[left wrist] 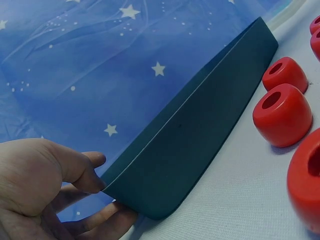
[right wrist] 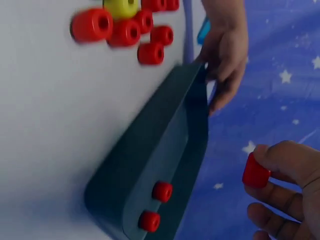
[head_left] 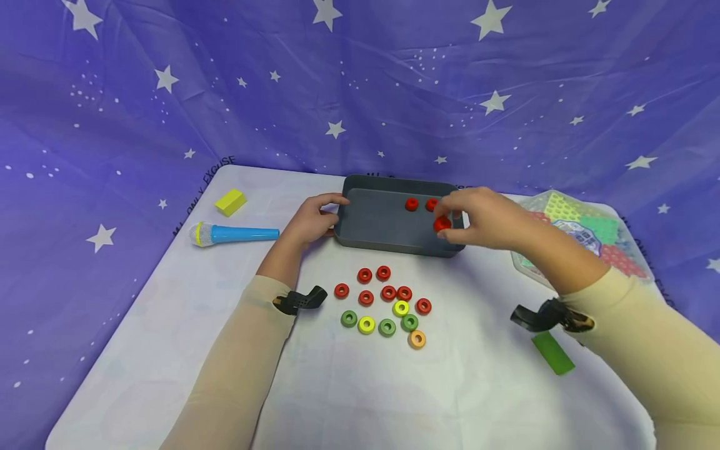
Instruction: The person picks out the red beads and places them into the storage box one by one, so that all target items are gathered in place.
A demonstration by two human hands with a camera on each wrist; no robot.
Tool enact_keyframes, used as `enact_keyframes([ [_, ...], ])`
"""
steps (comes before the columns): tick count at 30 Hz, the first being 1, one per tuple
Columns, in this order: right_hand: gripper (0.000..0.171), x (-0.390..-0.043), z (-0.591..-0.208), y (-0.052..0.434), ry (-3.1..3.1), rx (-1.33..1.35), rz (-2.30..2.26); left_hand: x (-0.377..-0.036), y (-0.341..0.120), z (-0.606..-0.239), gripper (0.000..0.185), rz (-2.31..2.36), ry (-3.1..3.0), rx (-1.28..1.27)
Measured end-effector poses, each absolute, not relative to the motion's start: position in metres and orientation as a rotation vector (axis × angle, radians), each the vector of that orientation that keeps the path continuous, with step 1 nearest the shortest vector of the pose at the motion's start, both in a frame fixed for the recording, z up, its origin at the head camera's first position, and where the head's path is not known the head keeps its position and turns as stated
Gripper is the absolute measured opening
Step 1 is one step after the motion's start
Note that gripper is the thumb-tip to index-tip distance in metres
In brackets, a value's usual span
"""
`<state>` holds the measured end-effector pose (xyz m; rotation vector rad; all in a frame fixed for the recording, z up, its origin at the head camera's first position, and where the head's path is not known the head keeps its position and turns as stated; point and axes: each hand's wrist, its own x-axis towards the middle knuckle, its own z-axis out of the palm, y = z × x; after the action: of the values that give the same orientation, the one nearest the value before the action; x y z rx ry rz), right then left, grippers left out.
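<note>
A white cloth covers the desk (head_left: 169, 350), and a purple star-printed drape (head_left: 112, 94) hangs behind and around it. The left hand (head_left: 312, 219) grips the near-left corner of a dark grey tray (head_left: 371, 225) — thumb on its rim. The right hand (head_left: 484, 219) pinches a red ring (head_left: 442, 224) just above the tray's right end; two red rings (head_left: 422, 204) lie inside, just beyond its fingers. Loose coloured rings (head_left: 385, 306) sit between the forearms.
</note>
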<state>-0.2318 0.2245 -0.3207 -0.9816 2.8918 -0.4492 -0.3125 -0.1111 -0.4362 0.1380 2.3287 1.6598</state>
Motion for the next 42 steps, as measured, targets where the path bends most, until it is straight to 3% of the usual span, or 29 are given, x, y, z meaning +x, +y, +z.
enact_keyframes([
  [9, 0.022, -0.307, -0.327, 0.207, 2.874, -0.933, -0.415, -0.315, -0.111, -0.433, 0.049, 1.651, 2.345, 0.153],
  [21, 0.023, -0.353, -0.363, 0.153, 2.822, -0.854, -0.207, -0.311, -0.120, -0.433, 0.047, 1.620, 2.380, 0.147],
  [36, 0.016, -0.364, -0.389, 0.153, 2.840, -0.814, -0.039, -0.311, -0.111, -0.434, 0.047, 1.658, 2.350, 0.161],
  [42, 0.036, -0.359, -0.358, 0.158, 2.853, -0.816, -0.119, -0.311, -0.110, -0.436, 0.047, 1.666, 2.333, 0.156],
])
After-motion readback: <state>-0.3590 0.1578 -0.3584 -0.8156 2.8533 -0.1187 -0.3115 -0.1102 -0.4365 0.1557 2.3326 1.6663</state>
